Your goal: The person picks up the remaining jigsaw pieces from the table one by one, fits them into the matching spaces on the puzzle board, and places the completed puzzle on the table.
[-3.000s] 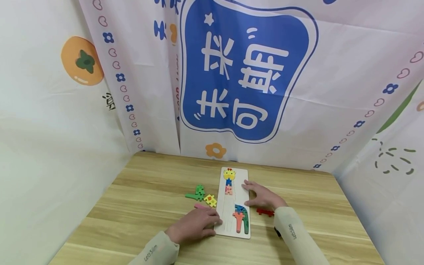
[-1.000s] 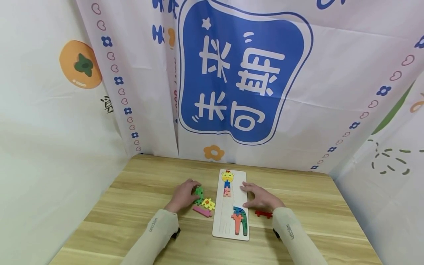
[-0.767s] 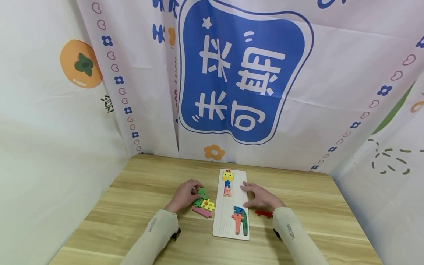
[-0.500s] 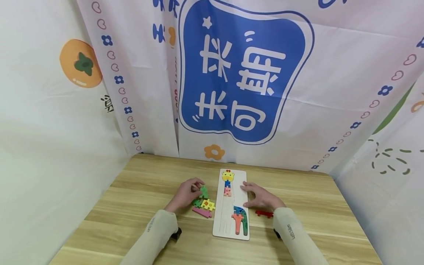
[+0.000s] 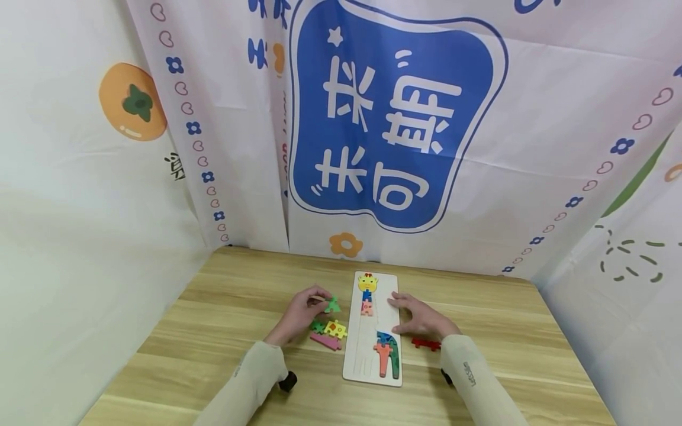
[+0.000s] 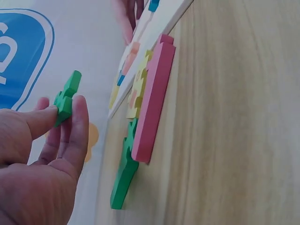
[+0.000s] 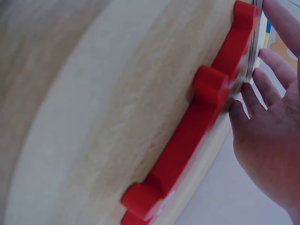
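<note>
My left hand (image 5: 302, 312) pinches a green puzzle piece (image 5: 333, 306) between thumb and fingers, raised off the table left of the white puzzle board (image 5: 365, 349). In the left wrist view that green piece has a rounded knob pointing up. My right hand (image 5: 425, 317) rests at the board's right edge, fingers spread and holding nothing. Set in the board are a yellow giraffe head (image 5: 367, 284), blue and pink neck pieces below it, and blue, green and coral pieces (image 5: 383, 358) at the lower right.
Left of the board lie a yellow piece (image 5: 335, 329), another green piece (image 6: 124, 171) and a long pink piece (image 6: 155, 98), close together. A red piece (image 7: 183, 136) lies right of the board, near my right wrist. A printed curtain (image 5: 256, 207) hangs behind the wooden table (image 5: 202, 337).
My left hand went from the board's lower left edge to the loose pieces, took hold of a green piece and lifted it toward the board. My right hand has stayed at the board's edge.
</note>
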Motion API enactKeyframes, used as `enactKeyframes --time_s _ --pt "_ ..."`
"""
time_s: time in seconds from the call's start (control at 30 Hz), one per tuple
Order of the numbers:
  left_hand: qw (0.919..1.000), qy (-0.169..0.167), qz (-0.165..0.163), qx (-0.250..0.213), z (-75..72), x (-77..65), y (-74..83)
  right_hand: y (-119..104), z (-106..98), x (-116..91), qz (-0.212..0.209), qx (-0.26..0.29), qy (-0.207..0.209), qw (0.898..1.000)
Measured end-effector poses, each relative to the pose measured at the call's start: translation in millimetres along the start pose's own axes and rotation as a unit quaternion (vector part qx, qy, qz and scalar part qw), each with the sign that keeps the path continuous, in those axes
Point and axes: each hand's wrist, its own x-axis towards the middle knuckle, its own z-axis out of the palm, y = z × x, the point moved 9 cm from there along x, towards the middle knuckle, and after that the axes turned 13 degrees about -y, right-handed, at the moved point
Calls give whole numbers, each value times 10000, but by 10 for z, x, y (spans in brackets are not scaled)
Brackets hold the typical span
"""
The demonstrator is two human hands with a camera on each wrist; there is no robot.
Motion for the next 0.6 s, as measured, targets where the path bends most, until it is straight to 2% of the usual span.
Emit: enactKeyframes --time_s 0.13,0.27,0.37,0.6 --pt "9996 -167 -121 -172 59 -8 -41 2 -1 1 5 32 12 10000" --pt "9993 -214 -288 130 87 -38 -51 -8 4 1 -28 44 22 10000" --pt "9984 -228 -292 435 101 -48 -53 -14 9 4 -59 19 29 10000" --pt "9953 -489 -6 833 225 2 -17 -27 1 -9 1 115 43 9999"
